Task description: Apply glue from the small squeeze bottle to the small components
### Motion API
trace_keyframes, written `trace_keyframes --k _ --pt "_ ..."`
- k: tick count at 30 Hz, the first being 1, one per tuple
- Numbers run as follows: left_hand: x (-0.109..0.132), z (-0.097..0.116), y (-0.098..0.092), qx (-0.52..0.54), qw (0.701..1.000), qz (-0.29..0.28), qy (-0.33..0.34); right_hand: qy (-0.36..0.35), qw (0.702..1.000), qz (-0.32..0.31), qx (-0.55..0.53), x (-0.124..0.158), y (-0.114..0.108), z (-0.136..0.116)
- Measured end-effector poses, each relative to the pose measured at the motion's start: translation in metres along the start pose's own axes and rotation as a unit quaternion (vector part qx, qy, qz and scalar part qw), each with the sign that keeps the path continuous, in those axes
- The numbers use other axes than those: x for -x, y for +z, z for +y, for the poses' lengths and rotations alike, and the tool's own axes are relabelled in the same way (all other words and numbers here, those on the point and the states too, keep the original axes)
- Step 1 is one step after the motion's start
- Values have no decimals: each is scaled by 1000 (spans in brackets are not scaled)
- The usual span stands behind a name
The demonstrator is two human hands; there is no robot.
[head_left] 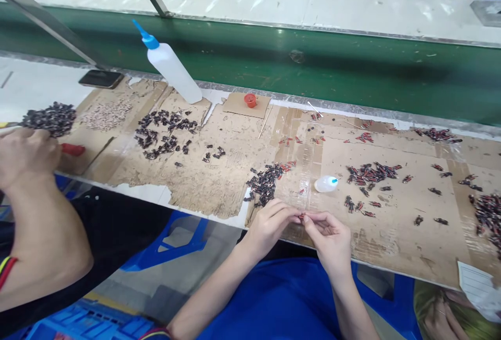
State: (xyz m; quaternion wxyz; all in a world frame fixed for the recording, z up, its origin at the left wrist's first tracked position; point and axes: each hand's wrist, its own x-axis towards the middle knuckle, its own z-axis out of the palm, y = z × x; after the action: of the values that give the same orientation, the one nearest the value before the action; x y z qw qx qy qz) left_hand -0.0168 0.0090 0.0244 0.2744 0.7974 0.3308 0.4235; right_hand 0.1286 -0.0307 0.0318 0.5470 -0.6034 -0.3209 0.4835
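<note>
My left hand [273,223] and my right hand [327,235] meet at the front edge of the cardboard-covered bench. Their fingertips pinch a tiny red and dark part [301,217] between them; its exact kind is too small to make out. Just beyond the left hand lies a pile of small black parts [265,184], with a few red pieces [287,166] at its edge. A small white dropper bottle with a blue tip [325,184] rests on its side past the fingers. To the right of my hands spreads a group of black-and-red parts [373,173].
A co-worker's arm [50,214] reaches in at left, near a black heap [50,119]. A tall white squeeze bottle [174,73], a phone [100,79] and a red cup [250,100] stand toward the back. Behind runs a green conveyor belt [313,68]. Another person's hand [440,316] shows bottom right.
</note>
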Motion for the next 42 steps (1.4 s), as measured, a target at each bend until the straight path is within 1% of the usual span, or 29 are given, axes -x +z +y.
trace_keyframes --k 6,9,11,13,16,18,21,26,30,33,35,36,38,39,41,42 --pt "1 -3 -1 0 1000 7 19 -26 1000 -14 2 4 3 -1" --pt "4 -3 1 15 1000 19 10 -20 1000 2 -4 4 4 2" --pt "5 -2 2 40 999 17 -27 -13 1000 20 -9 4 4 3" --pt "6 1 1 78 992 5 -97 -8 999 33 -10 4 3 3" --pt "5 7 -2 135 970 -12 -204 -11 999 35 1 4 2 3" --pt "3 10 -3 164 954 -15 -250 -23 999 31 12 4 1 3" --pt "1 13 -4 194 937 -12 -289 -53 998 29 27 5 -1 4" --pt "0 16 -2 213 923 5 -321 -115 992 20 58 6 -2 10" --pt "1 17 2 241 902 5 -359 -160 983 0 94 5 -6 10" --pt "-4 19 7 259 901 -12 -349 -184 977 -14 109 2 -14 7" --pt "-10 19 10 247 917 -46 -308 -184 976 -9 112 -2 -24 5" --pt "-13 17 11 225 932 -69 -276 -181 977 8 116 -5 -30 5" --pt "-19 9 10 141 965 -103 -195 -176 972 79 133 -11 -43 6" --pt "-22 3 9 81 978 -105 -159 -180 964 125 148 -14 -50 6" --pt "-27 -10 4 -47 989 -74 -119 -203 940 201 188 -21 -60 5" --pt "-30 -17 0 -103 986 -52 -118 -220 927 216 213 -25 -63 4"
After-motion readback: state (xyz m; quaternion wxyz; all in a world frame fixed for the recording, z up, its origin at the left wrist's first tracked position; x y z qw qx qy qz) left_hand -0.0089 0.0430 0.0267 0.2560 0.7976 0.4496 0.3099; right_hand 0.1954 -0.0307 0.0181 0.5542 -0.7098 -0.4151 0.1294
